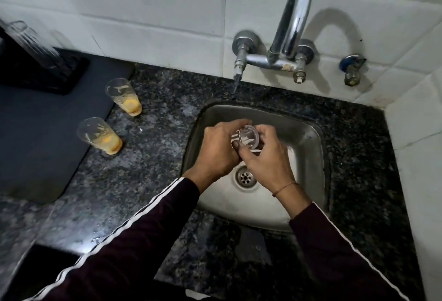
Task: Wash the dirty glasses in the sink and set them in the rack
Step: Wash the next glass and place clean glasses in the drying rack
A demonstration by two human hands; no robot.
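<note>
**One glass in the wash, two waiting**

We held a clear, round-based drinking glass (246, 136) over the middle of the stainless steel sink (308, 138), its base turned up toward us. Our left hand (216, 151) wrapped its fingers round the glass from nine o'clock, and our right hand (265, 154) curled round it from three o'clock, so both hands gripped the same glass. We could not tell whether water ran from the chrome wall tap (290, 25) at twelve o'clock.

At nine o'clock of the sink, on the dark speckled granite tabletop (155, 133), stood two clear tumblers with orange dregs (124, 97) at their bottoms, one near the other, both plainly unwashed.

Farther out at ten o'clock sat a black rack (35, 71) on a dark grey mat (35, 133), with one blurred clear ribbed glass (31, 42) apparently already set in it.

We judged the task roughly midway: one glass likely racked, one in our hands being washed, two left to do.
</note>
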